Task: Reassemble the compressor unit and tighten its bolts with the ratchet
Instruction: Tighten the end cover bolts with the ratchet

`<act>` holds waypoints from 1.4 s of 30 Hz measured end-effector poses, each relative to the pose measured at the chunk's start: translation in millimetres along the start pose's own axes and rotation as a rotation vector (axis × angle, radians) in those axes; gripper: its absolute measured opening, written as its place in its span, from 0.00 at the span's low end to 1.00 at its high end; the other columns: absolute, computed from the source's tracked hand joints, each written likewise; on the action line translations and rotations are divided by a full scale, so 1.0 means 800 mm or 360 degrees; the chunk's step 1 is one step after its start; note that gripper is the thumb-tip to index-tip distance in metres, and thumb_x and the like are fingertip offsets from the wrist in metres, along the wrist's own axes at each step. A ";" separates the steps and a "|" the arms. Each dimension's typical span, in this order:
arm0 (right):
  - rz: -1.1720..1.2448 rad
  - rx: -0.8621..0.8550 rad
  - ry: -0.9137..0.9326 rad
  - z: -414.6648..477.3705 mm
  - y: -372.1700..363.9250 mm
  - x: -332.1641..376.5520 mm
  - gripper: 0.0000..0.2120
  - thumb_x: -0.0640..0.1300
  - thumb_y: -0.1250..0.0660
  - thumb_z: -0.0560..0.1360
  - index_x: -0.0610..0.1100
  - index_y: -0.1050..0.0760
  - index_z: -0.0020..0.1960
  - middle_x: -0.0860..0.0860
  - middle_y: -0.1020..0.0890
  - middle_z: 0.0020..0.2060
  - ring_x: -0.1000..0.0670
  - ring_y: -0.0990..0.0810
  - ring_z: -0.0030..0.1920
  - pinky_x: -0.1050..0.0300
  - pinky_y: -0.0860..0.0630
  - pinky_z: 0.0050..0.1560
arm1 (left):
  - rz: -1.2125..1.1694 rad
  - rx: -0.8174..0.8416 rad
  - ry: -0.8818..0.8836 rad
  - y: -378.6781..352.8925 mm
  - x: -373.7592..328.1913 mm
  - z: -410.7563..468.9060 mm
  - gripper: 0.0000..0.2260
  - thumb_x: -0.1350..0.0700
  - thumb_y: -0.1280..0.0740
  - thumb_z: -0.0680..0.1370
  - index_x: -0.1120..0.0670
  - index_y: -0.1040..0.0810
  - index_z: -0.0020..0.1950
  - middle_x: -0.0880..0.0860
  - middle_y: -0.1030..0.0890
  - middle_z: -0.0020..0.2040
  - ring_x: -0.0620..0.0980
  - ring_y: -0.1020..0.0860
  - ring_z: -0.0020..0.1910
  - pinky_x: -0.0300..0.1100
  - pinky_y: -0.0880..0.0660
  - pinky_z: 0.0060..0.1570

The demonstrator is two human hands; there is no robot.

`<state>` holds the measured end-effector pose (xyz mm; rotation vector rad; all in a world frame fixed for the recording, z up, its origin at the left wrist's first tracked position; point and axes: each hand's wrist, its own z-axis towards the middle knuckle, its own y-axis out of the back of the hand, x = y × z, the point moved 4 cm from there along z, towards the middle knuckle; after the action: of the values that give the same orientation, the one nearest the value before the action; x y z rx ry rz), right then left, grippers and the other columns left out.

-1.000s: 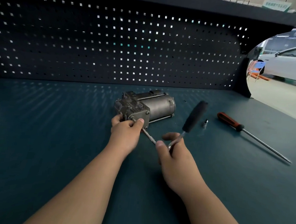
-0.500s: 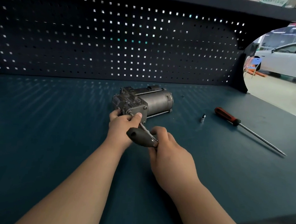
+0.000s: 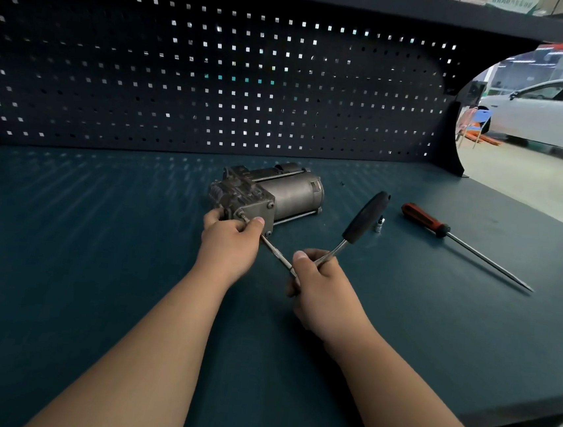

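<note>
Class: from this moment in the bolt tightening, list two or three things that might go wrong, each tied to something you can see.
1. The extension bar meets the compressor at a slant; it may slip off, nipping the left hand pinching it there.
2. The compressor lies unclamped on the bench; as the right hand swings the ratchet, it might shift or roll.
3. The ratchet's handle stands near a loose socket and could knock it away.
</note>
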<state>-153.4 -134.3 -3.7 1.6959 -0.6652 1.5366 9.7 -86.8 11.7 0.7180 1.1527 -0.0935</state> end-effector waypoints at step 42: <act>0.0037 -0.0025 0.0090 -0.007 -0.010 0.013 0.09 0.54 0.42 0.80 0.49 0.33 0.48 0.54 0.23 0.33 0.52 0.27 0.30 0.59 0.30 0.34 | -0.0061 -0.0026 0.0005 -0.005 0.003 0.001 0.18 0.44 0.38 0.78 0.54 0.20 0.36 0.53 0.38 0.71 0.49 0.28 0.61 0.29 0.42 0.52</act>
<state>-149.0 -124.3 4.8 1.6318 -0.6683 1.5856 10.0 -89.7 7.8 0.6820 1.1690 -0.1153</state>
